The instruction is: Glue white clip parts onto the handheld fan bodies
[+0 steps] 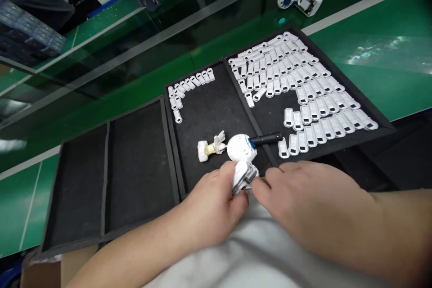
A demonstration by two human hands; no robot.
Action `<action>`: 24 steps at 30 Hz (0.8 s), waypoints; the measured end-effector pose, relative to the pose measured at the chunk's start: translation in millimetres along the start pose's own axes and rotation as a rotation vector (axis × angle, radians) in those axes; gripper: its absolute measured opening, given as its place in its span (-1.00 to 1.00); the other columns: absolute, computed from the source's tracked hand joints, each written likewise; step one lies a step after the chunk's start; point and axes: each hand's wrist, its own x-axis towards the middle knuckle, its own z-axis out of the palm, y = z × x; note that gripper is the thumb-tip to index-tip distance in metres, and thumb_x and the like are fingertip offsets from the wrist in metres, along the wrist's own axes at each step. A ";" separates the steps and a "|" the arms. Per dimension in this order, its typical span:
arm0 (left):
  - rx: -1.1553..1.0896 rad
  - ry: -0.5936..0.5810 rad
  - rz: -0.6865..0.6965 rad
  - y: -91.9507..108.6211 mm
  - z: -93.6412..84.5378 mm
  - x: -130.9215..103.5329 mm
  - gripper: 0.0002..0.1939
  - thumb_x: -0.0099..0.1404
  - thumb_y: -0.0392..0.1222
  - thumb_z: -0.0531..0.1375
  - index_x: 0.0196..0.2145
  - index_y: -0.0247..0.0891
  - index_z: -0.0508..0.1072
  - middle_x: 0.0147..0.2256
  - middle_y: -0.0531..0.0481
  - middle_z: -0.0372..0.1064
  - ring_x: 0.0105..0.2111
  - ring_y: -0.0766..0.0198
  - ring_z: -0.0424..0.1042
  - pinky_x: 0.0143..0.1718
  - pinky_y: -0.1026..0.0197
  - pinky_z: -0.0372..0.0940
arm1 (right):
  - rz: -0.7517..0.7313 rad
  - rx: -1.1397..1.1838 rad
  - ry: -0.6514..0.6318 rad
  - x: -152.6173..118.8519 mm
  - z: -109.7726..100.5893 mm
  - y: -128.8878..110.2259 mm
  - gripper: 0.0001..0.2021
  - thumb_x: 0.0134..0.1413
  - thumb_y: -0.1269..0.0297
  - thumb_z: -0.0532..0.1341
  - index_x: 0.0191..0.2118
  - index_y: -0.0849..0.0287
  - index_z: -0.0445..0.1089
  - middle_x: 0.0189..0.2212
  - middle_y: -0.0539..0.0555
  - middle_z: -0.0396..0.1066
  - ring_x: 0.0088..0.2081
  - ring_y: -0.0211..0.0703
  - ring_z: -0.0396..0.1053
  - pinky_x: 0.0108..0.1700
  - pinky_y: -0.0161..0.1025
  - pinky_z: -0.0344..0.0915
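Your left hand (216, 200) is closed around the body of a white device (243, 176), held over the near edge of the black parts tray (216, 112). The device's round head (242, 147), blue ring on one side, points away from you. Your right hand (303, 198) is curled, fingertips at the device's right side; cannot tell whether they grip it. Beyond the head, a black rod (268, 138) crosses the tray divider (248, 108); a white-wrapped item (211, 148), yellowish mid-section, lies in the left compartment. Small white pieces (312, 110): many rows right of the divider, a short run along the left compartment's far corner. Second divided tray (135, 171) just left. Another white unit (308, 2), round-headed, on the green bench (371, 58) past the parts tray.
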 end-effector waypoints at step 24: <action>-0.860 0.194 -0.133 -18.8 -18.0 7.3 -0.68 0.12 -0.17 0.22 -0.18 -0.25 0.25 -0.34 0.04 0.34 -0.45 0.28 0.38 -0.49 0.21 0.35 | 0.173 -0.062 0.394 34.9 28.9 53.4 -0.83 0.28 0.31 0.11 -0.32 0.10 0.41 -0.50 0.01 0.41 -0.47 -0.11 0.36 -0.46 -0.19 -0.05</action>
